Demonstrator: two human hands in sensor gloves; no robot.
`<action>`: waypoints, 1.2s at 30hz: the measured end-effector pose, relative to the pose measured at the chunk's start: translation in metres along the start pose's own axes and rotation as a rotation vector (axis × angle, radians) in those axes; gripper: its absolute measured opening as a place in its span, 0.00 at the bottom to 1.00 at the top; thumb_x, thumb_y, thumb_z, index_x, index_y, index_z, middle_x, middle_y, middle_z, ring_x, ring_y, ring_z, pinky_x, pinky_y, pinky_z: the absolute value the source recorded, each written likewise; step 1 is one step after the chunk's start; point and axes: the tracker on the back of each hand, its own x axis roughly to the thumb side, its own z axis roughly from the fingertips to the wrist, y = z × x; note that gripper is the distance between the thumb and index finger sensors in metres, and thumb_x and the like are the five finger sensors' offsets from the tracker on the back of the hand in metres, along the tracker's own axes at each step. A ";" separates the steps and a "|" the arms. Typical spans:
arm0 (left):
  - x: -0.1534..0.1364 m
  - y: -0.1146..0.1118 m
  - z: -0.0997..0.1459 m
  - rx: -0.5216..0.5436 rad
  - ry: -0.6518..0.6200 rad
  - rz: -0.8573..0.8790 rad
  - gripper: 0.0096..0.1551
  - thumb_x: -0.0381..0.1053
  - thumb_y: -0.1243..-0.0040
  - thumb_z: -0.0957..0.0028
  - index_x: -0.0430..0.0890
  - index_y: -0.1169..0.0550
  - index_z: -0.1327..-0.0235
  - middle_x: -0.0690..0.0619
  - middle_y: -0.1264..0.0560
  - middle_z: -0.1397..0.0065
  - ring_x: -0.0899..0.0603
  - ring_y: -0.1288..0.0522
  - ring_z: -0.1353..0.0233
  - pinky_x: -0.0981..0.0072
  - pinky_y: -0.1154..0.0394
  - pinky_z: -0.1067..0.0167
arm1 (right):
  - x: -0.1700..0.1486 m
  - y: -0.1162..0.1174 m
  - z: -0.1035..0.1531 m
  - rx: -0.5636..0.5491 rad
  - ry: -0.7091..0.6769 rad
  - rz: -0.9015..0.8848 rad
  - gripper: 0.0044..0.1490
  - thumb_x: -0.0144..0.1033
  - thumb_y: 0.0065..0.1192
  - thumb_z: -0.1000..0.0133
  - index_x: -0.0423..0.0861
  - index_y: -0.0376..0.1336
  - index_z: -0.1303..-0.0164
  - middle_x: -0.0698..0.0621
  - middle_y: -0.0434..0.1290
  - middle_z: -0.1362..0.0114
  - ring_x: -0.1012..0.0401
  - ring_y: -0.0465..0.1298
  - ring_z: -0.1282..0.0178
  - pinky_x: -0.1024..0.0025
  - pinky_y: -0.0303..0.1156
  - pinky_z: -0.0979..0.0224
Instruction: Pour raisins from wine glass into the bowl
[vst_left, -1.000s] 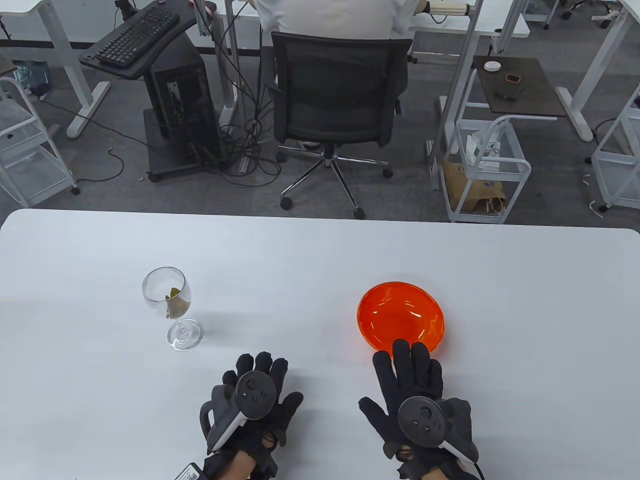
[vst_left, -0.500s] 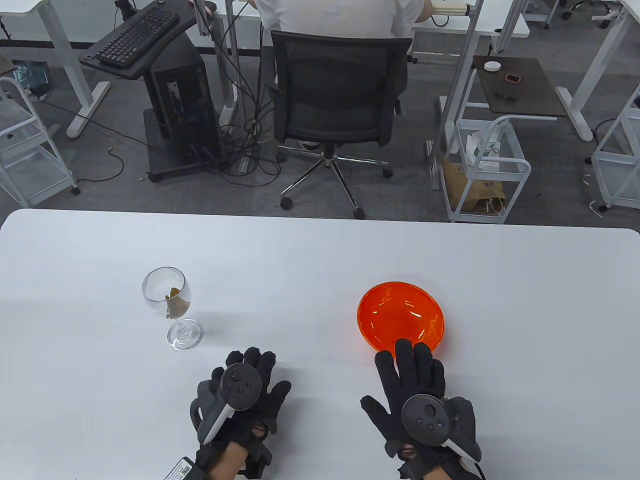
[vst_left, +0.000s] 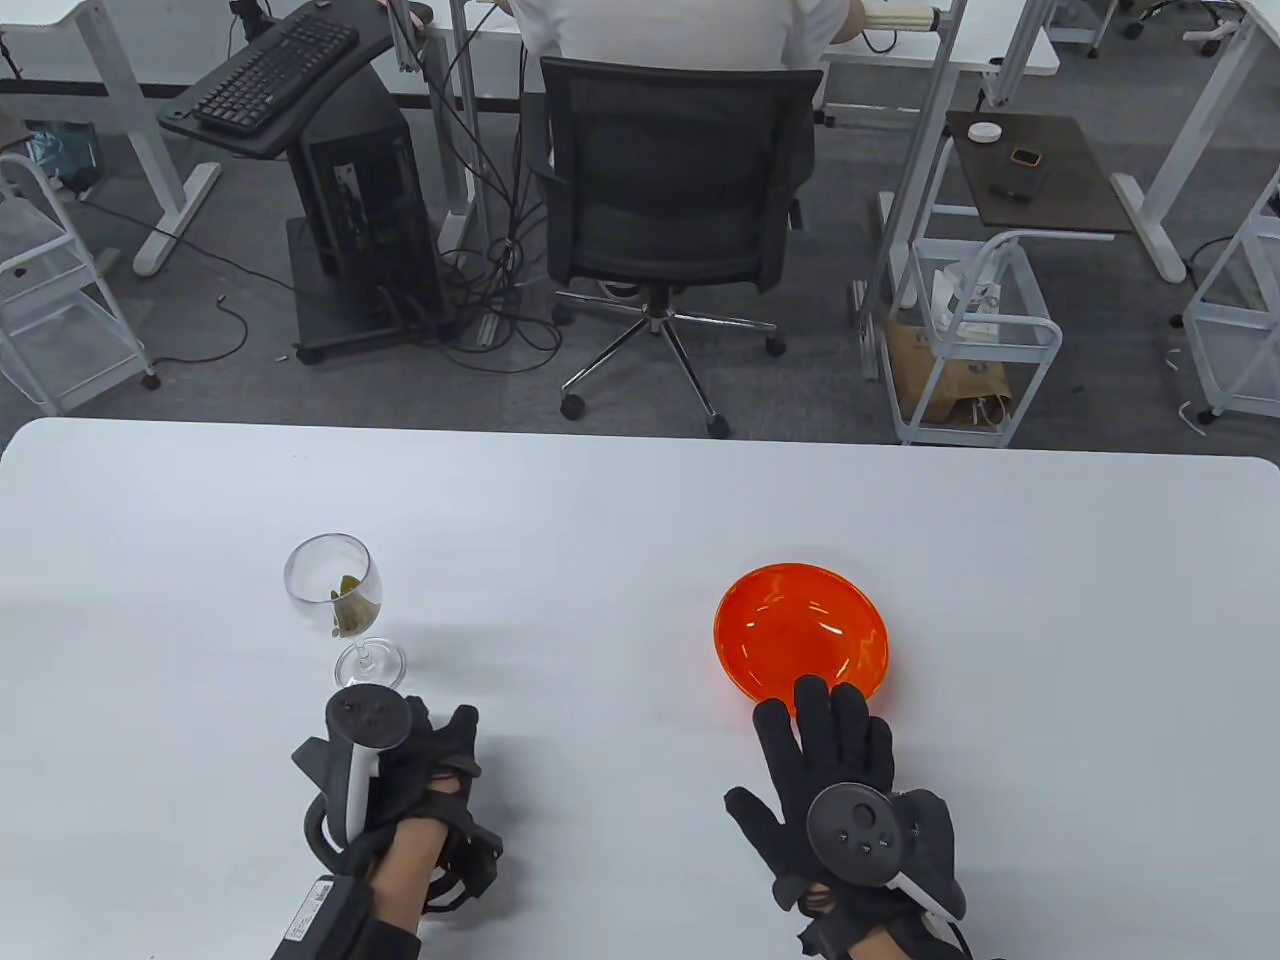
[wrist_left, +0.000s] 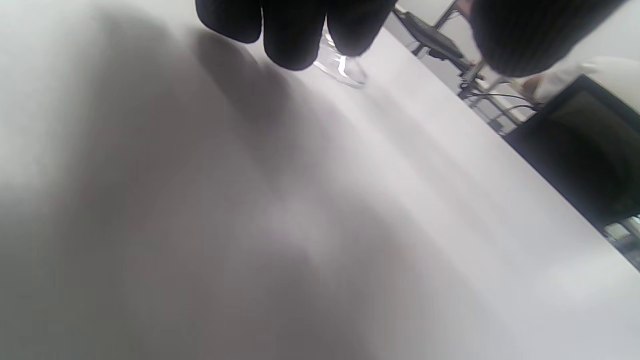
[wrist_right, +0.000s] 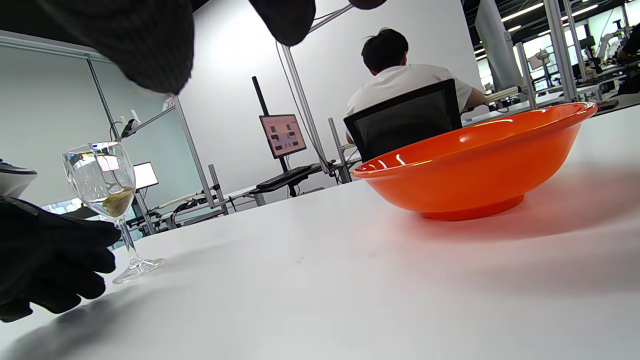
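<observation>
A clear wine glass (vst_left: 335, 600) with a small heap of raisins (vst_left: 352, 608) stands upright on the white table's left side. An orange bowl (vst_left: 800, 630) sits to the right, with nothing visible inside. My left hand (vst_left: 420, 750) is turned on its side just in front of the glass foot, fingers and thumb spread and holding nothing. In the left wrist view the foot (wrist_left: 342, 67) shows between my fingers (wrist_left: 290, 35). My right hand (vst_left: 830, 760) lies flat and open, its fingertips at the bowl's near rim. The right wrist view shows the glass (wrist_right: 102, 180), bowl (wrist_right: 475, 160) and left hand (wrist_right: 45, 260).
The white table (vst_left: 640, 500) bears only the glass and the bowl. Beyond its far edge are an office chair (vst_left: 675, 190) with a seated person, desks and wire carts.
My left hand has moved left and forward toward the glass foot and rolled from palm-down onto its side. The right hand, glass and bowl have stayed put.
</observation>
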 end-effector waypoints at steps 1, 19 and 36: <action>-0.003 0.004 -0.007 -0.015 0.031 0.013 0.54 0.74 0.41 0.56 0.50 0.42 0.21 0.43 0.41 0.13 0.34 0.47 0.16 0.34 0.56 0.26 | 0.000 0.000 0.000 -0.002 -0.001 0.002 0.51 0.56 0.63 0.41 0.42 0.46 0.18 0.31 0.36 0.14 0.26 0.33 0.21 0.28 0.29 0.25; -0.001 0.011 -0.061 0.052 -0.193 0.290 0.62 0.73 0.40 0.56 0.52 0.58 0.22 0.48 0.53 0.11 0.33 0.58 0.15 0.34 0.62 0.26 | 0.005 0.005 0.000 0.013 -0.012 0.031 0.50 0.56 0.63 0.41 0.42 0.46 0.18 0.31 0.36 0.14 0.25 0.33 0.21 0.28 0.28 0.25; -0.010 0.019 -0.069 -0.012 -0.295 0.449 0.59 0.68 0.39 0.53 0.53 0.58 0.22 0.53 0.48 0.10 0.35 0.56 0.13 0.33 0.61 0.25 | 0.010 0.009 0.002 0.025 -0.040 0.040 0.50 0.56 0.63 0.41 0.42 0.47 0.18 0.31 0.36 0.14 0.25 0.33 0.21 0.28 0.27 0.26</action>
